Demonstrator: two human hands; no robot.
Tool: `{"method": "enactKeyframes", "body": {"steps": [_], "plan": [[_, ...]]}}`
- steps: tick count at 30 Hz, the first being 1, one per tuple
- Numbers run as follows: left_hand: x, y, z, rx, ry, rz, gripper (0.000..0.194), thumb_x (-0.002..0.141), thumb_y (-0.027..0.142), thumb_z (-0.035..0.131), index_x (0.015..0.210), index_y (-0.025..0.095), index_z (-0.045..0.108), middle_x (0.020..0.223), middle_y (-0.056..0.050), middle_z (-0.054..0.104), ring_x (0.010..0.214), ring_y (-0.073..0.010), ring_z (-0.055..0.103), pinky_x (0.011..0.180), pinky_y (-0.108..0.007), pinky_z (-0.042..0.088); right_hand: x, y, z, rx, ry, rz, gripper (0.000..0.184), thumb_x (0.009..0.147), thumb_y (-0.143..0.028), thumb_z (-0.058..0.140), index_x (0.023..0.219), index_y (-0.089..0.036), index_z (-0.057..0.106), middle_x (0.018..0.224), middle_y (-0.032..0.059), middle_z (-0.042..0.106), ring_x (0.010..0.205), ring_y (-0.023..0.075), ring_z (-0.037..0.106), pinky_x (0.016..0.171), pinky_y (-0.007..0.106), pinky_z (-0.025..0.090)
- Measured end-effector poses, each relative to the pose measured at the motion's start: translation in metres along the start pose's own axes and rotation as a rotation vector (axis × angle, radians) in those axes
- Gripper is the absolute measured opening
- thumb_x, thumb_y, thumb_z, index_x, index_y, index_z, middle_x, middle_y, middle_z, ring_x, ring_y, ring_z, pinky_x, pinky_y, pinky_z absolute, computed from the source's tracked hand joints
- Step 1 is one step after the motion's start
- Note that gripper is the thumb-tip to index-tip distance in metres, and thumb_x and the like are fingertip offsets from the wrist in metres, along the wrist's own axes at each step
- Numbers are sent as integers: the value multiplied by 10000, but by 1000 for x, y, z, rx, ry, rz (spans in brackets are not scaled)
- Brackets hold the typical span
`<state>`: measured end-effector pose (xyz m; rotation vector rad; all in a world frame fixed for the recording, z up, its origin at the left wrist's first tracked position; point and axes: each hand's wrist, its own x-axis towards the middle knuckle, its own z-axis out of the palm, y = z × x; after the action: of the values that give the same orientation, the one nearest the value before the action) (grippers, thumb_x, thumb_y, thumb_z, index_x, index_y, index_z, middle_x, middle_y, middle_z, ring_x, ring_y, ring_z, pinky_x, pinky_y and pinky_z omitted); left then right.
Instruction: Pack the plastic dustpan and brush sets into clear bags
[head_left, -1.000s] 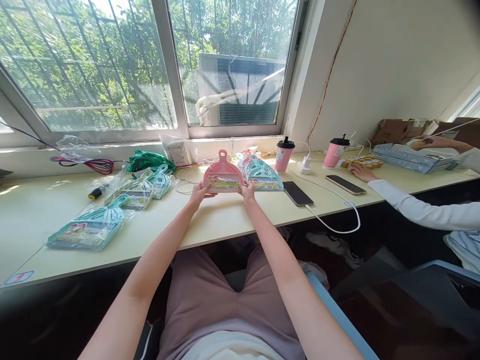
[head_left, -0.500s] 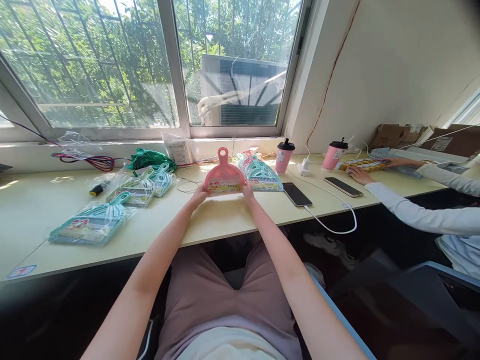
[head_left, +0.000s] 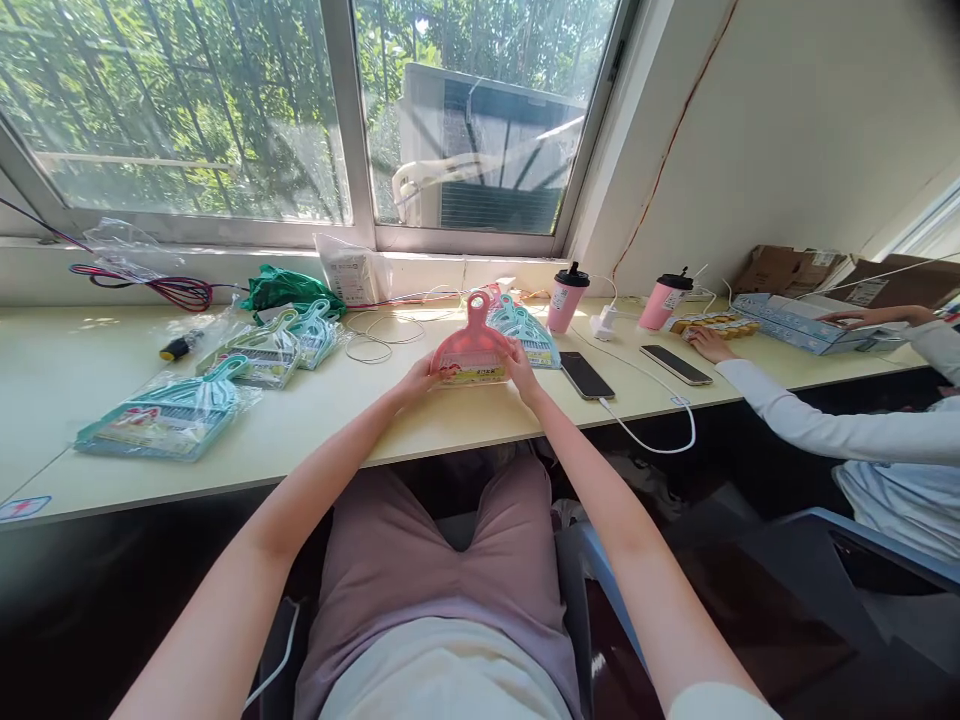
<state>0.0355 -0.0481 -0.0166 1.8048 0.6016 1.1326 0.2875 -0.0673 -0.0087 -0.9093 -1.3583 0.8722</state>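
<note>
Both my hands hold a small pink dustpan set (head_left: 471, 345) over the pale yellow desk (head_left: 450, 425), its handle pointing away from me. My left hand (head_left: 421, 374) grips its left lower corner, and my right hand (head_left: 520, 366) grips its right lower corner. A paper label runs along the dustpan's wide edge between my hands. Just behind it lies a pile of teal and pink dustpan sets (head_left: 525, 330).
Bagged teal dustpan sets (head_left: 161, 420) (head_left: 281, 345) lie at the left. Two phones (head_left: 582, 375) (head_left: 676, 364), a white cable (head_left: 660, 420) and two pink cups (head_left: 565, 298) (head_left: 664, 299) stand to the right. Another person's hands (head_left: 709, 343) work at flat boxes (head_left: 806, 320) far right.
The view has tilted down and shifted. The pink dustpan set has stayed in both my hands and has come slightly nearer to me. The other person's far hand now lies on the boxes.
</note>
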Motion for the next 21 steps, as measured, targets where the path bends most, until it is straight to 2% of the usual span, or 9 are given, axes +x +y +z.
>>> {"method": "enactKeyframes", "body": {"steps": [5, 10, 13, 15, 18, 21], "plan": [[2, -4, 0, 71, -26, 9, 865, 794, 572, 835, 1538, 217, 573, 1462, -121, 673, 1391, -406, 578, 1164, -576, 470, 3, 2, 11, -17, 65, -90, 618, 821, -787, 587, 1159, -269, 577, 1180, 99, 730, 1163, 282, 673, 1056, 468, 527], [2, -3, 1, 104, 18, -26, 868, 729, 655, 837, 1430, 175, 657, 1402, -142, 704, 1340, -421, 605, 1132, -598, 487, 5, 7, 7, -110, 77, -107, 673, 811, -852, 538, 1139, -269, 607, 1146, 106, 725, 1115, 288, 666, 968, 449, 554], [1, -1, 2, 97, -46, -69, 856, 717, 650, 845, 1387, 153, 650, 1362, -164, 715, 1293, -405, 635, 1089, -563, 515, 6, 7, 3, -132, 103, -117, 677, 813, -865, 525, 1105, -260, 611, 1114, 105, 730, 1059, 277, 672, 928, 430, 565], [-1, 1, 1, 66, -88, -86, 894, 694, 602, 879, 1423, 172, 591, 1358, -165, 714, 1280, -382, 649, 1051, -513, 535, 7, 6, -1, -139, 137, -101, 670, 818, -859, 535, 1088, -251, 621, 1079, 97, 735, 1025, 270, 676, 911, 425, 575], [-4, 2, 0, 103, -56, -125, 967, 619, 491, 947, 1447, 215, 533, 1221, -129, 770, 1188, -346, 697, 966, -447, 560, 6, 4, -8, -171, 172, -38, 618, 835, -822, 587, 1076, -257, 656, 979, 61, 741, 954, 260, 678, 885, 427, 591], [-6, 2, 0, 172, 1, -157, 933, 618, 442, 945, 1427, 189, 554, 1040, -108, 800, 992, -308, 736, 896, -438, 572, 5, 2, -16, -210, 170, 37, 572, 837, -781, 647, 1080, -266, 690, 859, 36, 727, 865, 259, 674, 842, 432, 597]]}}
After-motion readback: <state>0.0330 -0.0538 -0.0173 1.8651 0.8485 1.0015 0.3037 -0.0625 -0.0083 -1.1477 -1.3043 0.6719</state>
